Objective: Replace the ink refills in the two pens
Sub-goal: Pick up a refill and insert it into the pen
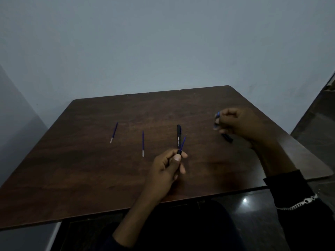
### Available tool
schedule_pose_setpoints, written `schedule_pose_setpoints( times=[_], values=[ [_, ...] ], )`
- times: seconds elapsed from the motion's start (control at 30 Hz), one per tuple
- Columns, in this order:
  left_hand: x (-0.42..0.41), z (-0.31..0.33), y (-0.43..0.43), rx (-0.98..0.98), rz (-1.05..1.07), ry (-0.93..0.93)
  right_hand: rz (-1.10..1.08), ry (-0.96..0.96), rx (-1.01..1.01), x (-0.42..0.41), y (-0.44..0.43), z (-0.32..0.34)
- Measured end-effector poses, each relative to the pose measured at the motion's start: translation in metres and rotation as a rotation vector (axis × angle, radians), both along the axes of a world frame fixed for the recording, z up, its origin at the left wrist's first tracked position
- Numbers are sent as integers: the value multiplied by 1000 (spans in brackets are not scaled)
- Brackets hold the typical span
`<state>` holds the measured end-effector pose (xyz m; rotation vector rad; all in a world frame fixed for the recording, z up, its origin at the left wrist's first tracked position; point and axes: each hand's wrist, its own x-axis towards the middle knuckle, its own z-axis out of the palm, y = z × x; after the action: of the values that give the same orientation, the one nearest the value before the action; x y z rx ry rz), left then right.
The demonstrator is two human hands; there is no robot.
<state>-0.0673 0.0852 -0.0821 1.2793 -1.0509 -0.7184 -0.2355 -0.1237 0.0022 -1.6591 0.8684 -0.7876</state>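
Two loose refills (114, 132) on the left of the table (90, 169) could roll off if we bump it. One whole pen (179, 135) lies flat mid-table. Our left hand (168, 167) wraps the open barrel (179, 152), and its old refill (183, 143) could slip out if we tilt it. Our right hand (241, 124) pinches a small blue part (217, 120), easy to drop. Count: three refills, two pens.

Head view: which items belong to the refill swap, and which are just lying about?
Job:
left hand gripping a black barrel with a blue refill sticking out; right hand pinching a small blue part; lying black pen; far-left refill; middle refill; black piece by the right hand, unclear what.

Not job:
table; wall.
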Motion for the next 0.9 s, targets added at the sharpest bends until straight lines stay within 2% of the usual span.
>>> schedule_pose_setpoints(
  times=[0.07,0.17,0.33,0.9],
  values=[
    [-1,-1,1,2,-17,-16,126,-200,125,12,22,5],
    [-1,-1,2,16,-21,-24,193,-289,152,27,44,4],
    [-1,0,3,25,-12,-5,242,-277,79,40,62,-4],
    [1,0,4,9,-16,-10,272,-236,57,38,64,-5]
  ],
)
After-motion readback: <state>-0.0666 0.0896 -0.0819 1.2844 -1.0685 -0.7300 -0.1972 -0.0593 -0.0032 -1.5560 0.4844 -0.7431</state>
